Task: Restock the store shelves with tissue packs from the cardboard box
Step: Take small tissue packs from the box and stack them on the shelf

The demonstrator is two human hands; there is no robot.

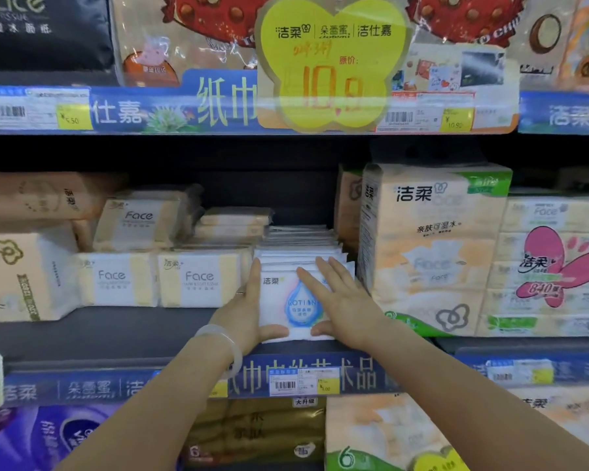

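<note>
A row of thin white tissue packs (300, 246) stands upright on the middle shelf (116, 331), running back into the shelf. The front pack (279, 300) is white with a blue water-drop print. My left hand (249, 311) grips its left edge, thumb under the bottom edge. My right hand (340, 297) lies flat across its face and right side, thumb at the bottom. Both hands hold this front pack against the row. The cardboard box is not in view.
Cream "Face" tissue packs (198, 280) stand directly left of the row. A tall multi-pack (429, 246) stands tight on its right. A yellow price sign (330, 62) hangs from the upper shelf edge. More packs fill the shelf below.
</note>
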